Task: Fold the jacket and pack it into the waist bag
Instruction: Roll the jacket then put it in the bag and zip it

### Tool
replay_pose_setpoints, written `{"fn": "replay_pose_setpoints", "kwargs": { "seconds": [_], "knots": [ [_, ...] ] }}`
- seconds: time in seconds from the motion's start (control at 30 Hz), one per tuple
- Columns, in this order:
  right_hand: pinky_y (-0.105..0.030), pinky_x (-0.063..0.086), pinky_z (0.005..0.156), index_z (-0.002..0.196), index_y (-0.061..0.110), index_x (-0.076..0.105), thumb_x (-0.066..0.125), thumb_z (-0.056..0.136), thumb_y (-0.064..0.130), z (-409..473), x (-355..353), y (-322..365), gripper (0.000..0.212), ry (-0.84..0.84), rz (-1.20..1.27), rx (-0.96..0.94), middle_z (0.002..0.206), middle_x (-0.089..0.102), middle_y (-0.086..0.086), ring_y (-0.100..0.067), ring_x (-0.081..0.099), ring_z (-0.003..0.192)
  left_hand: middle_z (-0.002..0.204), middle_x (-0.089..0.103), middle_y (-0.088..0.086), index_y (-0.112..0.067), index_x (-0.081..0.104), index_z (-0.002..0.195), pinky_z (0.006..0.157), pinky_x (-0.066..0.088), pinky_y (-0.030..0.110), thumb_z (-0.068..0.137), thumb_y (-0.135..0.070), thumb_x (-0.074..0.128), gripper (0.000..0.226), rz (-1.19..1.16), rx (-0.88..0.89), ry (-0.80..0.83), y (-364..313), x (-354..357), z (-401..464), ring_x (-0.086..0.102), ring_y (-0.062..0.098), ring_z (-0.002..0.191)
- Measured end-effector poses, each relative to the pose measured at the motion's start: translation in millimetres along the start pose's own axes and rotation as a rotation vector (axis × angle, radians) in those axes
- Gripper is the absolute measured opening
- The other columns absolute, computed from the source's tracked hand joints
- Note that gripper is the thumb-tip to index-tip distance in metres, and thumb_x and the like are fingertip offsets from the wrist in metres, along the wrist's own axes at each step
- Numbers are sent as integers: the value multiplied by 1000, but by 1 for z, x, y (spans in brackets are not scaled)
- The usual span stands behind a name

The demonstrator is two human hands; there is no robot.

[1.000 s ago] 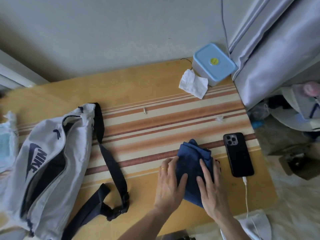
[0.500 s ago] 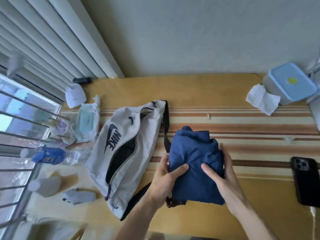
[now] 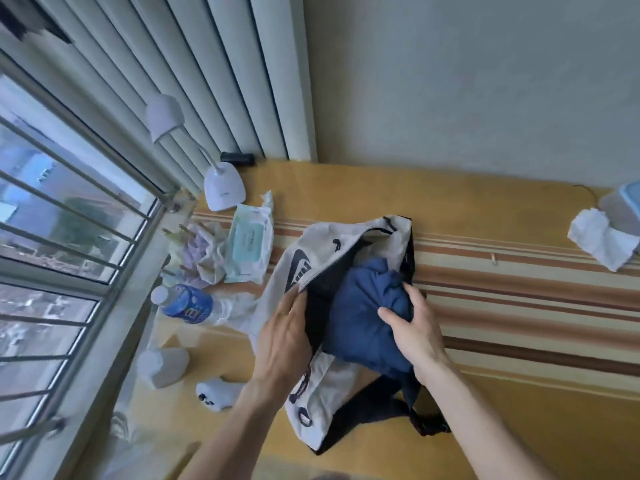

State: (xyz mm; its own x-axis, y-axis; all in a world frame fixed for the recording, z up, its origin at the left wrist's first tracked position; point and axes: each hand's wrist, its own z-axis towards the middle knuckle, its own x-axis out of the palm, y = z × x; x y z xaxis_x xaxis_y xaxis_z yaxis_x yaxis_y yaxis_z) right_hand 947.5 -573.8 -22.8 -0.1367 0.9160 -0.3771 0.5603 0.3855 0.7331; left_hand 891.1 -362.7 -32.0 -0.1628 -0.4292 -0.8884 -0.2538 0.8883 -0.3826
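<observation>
At the centre of the frame, a grey waist bag [image 3: 322, 258] lies on the yellow striped desk [image 3: 485, 209] with its zipped mouth pulled open. The left hand [image 3: 282, 337] grips the near lip of that opening, fingers curled over the grey fabric and holding it back so the dark lining shows. The right hand [image 3: 414, 332] is clenched on the folded blue jacket [image 3: 363, 313], which sits partly inside the open mouth and partly bulging out of it. The bag's black strap [image 3: 381, 407] trails toward the lower middle of the frame, ending in a buckle.

Left of the bag lie a pack of wipes [image 3: 247, 242], a plastic bottle [image 3: 187, 304] on its side and a white desk lamp [image 3: 221, 188] near the window. At the right edge, a crumpled white tissue [image 3: 599, 237] rests against a pale blue box [image 3: 623, 209].
</observation>
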Motion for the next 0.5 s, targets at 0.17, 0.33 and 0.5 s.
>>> {"fn": "replay_pose_setpoints", "kwargs": {
  "seconds": [0.17,0.33,0.5],
  "knots": [
    [-35,44,100,147,28,39,64,94,24,23,76,37,59,28,-93,-119,138,57,-5,-32,55,127,164,37,4,-15,39,156,110,38,27,68,8,55,92,-74,65,-41,0,-13,-29,45,23,141],
    [-22,39,86,155,20,17,55,101,22,15,121,34,67,228,-101,-191,137,53,-3,-26,55,126,165,35,-2,-19,39,156,115,35,27,69,7,48,92,-137,36,-59,19,-29,-25,40,19,146],
    [-28,36,105,156,8,18,42,104,21,3,113,26,59,591,-641,-291,156,38,-14,-26,44,138,163,38,8,-9,42,153,117,30,23,76,-2,41,77,-137,207,2,11,-13,-35,47,22,140]
  ]
}}
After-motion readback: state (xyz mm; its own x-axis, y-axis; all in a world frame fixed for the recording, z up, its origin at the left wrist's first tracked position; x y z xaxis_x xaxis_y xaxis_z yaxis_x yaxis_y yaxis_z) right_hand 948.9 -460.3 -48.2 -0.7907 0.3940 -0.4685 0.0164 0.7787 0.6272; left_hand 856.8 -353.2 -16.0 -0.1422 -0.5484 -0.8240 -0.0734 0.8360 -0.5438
